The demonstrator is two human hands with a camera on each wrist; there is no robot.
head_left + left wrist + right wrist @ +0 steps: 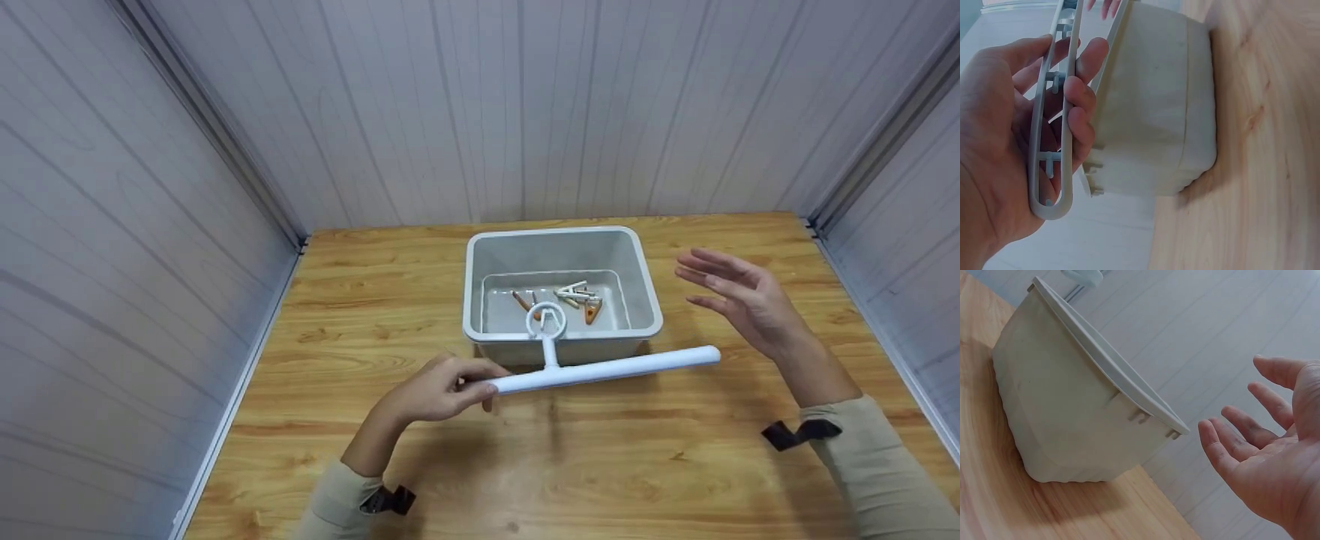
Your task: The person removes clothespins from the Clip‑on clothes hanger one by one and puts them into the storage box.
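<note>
Left hand [439, 391] fingers curled round one end of white plastic hanger [600, 370], held before grey bin [480, 300] on wooden worktop [600, 465], right hand [742, 300] spread, holding nothing, beside bin

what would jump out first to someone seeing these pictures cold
The long white plastic hanger bar with a ring hook stands out: the left hand grips its left end and holds it level just in front of the grey rectangular plastic tub, mid-table on the wooden tabletop. The right hand hovers open to the tub's right, touching nothing. Inside the tub lie small white and orange clips.
</note>
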